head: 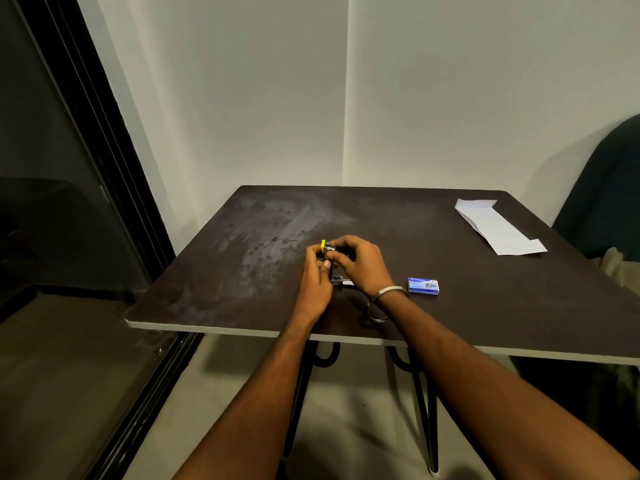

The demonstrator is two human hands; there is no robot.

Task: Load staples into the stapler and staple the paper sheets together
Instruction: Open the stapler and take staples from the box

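A small dark stapler (336, 278) with a yellow end piece (323, 245) sits between both hands near the middle of the dark table (467, 299). My left hand (316, 280) grips its left side, thumb pressed on it. My right hand (360, 263) closes over its top and right side, hiding most of the body. A small blue staple box (423, 285) lies on the table just right of my right wrist. White paper sheets (498, 226) lie at the far right of the table, apart from the hands.
The table's near edge (221, 330) runs under my forearms, with black hairpin legs below. A dark glass door frame (104, 140) stands at the left. A dark chair back (602, 202) sits at the far right. White walls meet behind the table.
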